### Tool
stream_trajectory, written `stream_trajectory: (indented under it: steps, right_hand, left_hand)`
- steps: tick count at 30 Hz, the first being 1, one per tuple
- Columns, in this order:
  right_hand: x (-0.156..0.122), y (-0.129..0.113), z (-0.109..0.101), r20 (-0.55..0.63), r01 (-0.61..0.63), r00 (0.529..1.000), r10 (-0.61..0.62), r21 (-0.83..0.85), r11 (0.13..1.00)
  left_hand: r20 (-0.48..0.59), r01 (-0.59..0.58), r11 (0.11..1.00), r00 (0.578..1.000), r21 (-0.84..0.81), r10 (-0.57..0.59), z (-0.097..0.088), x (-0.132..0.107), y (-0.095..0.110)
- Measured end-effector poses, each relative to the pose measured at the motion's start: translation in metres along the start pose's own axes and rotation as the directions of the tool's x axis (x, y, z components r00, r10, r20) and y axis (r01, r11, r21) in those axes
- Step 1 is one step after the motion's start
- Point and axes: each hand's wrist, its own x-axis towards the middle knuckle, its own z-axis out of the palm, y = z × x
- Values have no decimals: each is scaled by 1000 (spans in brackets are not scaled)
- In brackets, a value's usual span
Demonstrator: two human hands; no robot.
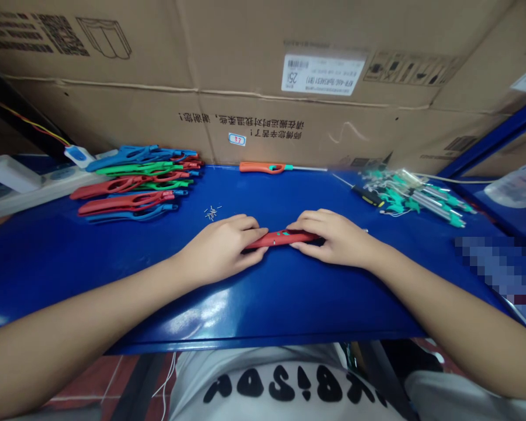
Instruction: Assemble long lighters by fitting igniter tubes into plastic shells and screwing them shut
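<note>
A red lighter body (281,238) with small green parts lies flat on the blue table (92,257) between my hands. My left hand (225,245) is closed around its left end, fingers curled over the top. At its right end, my right hand (333,237) grips it with fingers wrapped round. A few tiny metal screws (211,212) lie just beyond my left hand.
A stack of red, green and blue lighter shells (140,181) sits at the back left. One orange lighter (272,168) lies by the cardboard boxes (263,88). A screwdriver (363,195) and a heap of green-tipped metal tubes (421,196) are at the back right.
</note>
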Motion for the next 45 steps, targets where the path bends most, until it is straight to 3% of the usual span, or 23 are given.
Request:
stream_trajectory:
  steps: [3, 12, 21, 27, 33, 41, 45]
  right_hand:
    - [-1, 1, 0, -47, -46, 998, 47, 21, 999]
    - [-3, -2, -5, -23, -78, 997, 78, 0, 997]
    - [-2, 10, -11, -146, -90, 986, 81, -53, 995]
    - [-7, 10, -28, -132, -52, 991, 33, -143, 988]
    - [-10, 3, -37, -105, -104, 991, 85, -198, 975]
    - [-5, -7, -27, 58, -82, 994, 93, -166, 983]
    - [-5, -7, -23, 7, -18, 1000, 19, -86, 996]
  left_hand:
    - [-18, 6, 999, 1000, -45, -6, 0, 1, -2]
    - [-61, 3, 980, 998, -197, -15, 4, 0, 1]
    - [-222, 11, 934, 970, -358, -96, 1, 5, -9]
    - [-301, -42, 947, 952, -320, -59, -3, 2, -5]
    - [-310, -46, 984, 951, -171, -10, -6, -1, 4]
    - [-223, -61, 987, 970, 150, 94, -4, -2, 5]
    - [-153, -11, 999, 988, 53, 19, -6, -3, 6]
